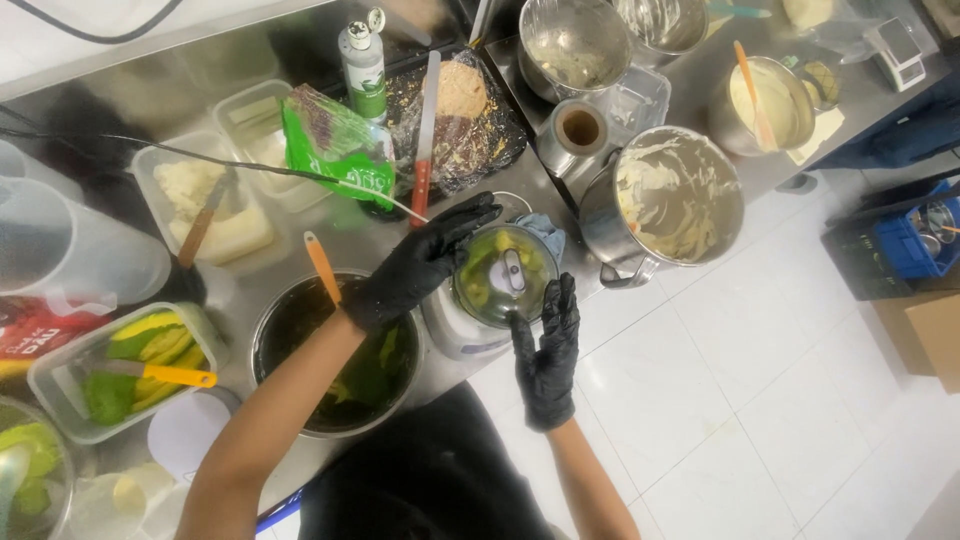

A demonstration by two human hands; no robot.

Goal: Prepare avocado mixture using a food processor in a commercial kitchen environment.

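A small food chopper (500, 275) with a clear lid stands at the steel counter's front edge, with yellow-green pieces inside. My left hand (415, 265), in a black glove, rests against the chopper's left side, fingers spread over the lid's rim. My right hand (548, 350), also in a black glove, is held flat and upright beside the chopper's right edge, fingertips touching or nearly touching the lid. Neither hand grips anything else.
A dark bowl (300, 320) of green puree with an orange-handled spatula (322, 265) sits left of the chopper. A large steel mixing bowl (680, 195) with cream stands to the right. Plastic tubs (120, 370), a green bag (335, 145), a bottle (363, 60) and a red-handled knife (425, 140) crowd the counter. White tiled floor (760, 400) lies right.
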